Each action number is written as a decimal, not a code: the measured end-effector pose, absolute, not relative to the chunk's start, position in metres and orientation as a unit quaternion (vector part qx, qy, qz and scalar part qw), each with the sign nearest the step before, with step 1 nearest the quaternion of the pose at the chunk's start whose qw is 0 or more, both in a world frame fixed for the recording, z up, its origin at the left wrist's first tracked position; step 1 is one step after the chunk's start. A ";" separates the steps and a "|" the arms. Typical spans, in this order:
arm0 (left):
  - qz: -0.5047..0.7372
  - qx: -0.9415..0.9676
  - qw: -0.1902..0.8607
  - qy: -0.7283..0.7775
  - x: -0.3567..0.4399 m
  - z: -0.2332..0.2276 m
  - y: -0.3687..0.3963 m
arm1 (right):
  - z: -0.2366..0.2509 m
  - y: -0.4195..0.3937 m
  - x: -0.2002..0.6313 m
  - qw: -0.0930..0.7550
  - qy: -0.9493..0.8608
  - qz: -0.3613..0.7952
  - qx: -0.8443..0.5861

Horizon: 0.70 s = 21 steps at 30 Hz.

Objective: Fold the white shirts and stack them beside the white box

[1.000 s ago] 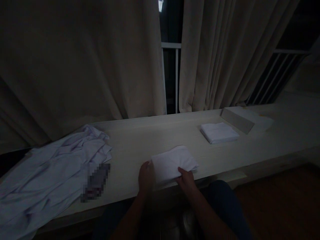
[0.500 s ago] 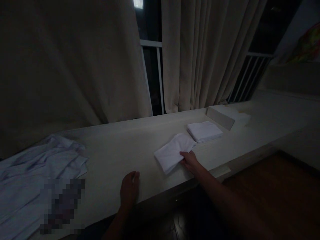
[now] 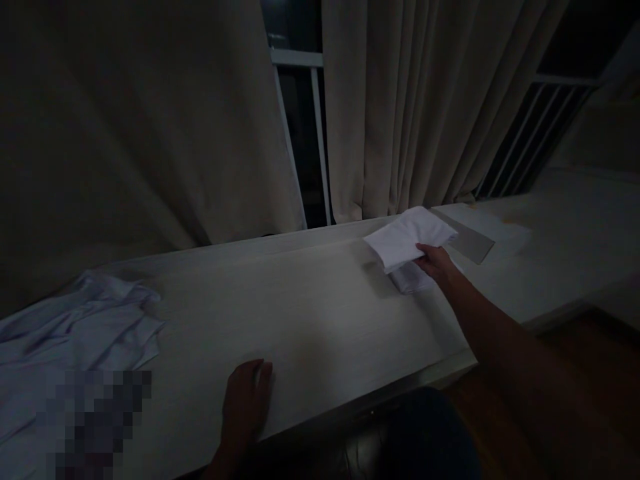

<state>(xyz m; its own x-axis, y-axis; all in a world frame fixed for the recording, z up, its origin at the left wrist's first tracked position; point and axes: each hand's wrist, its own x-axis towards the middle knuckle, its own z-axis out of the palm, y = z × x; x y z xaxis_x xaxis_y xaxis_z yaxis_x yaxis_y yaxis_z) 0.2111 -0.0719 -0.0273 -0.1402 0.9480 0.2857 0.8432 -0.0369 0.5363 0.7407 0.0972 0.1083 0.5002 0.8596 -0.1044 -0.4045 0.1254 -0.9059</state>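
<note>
My right hand (image 3: 435,260) pinches the near edge of a folded white cloth (image 3: 403,239), thumb on top. The cloth is held above a second folded white cloth (image 3: 411,280), which lies on the pale counter (image 3: 310,313) and is mostly covered from view. Whether the two cloths touch at the back I cannot tell. Near the counter's front edge rests my left hand (image 3: 245,399), holding nothing, its fingers loosely bent and the thumb a little apart.
A crumpled heap of pale cloth (image 3: 85,327) covers the counter's left end, partly behind a pixelated patch. Right of the folded cloths lies a white box-like object (image 3: 500,230) with a grey side. Beige curtains (image 3: 380,100) and window bars line the back.
My right hand has lifted the folded cloth and carried it rightward and back, over the other folded cloth. My left hand stays low on the counter, and the view has shifted slightly.
</note>
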 end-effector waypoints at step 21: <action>0.286 0.659 0.067 0.693 0.215 -0.026 -0.070 | 0.084 0.085 0.803 0.568 -0.245 0.427 -0.659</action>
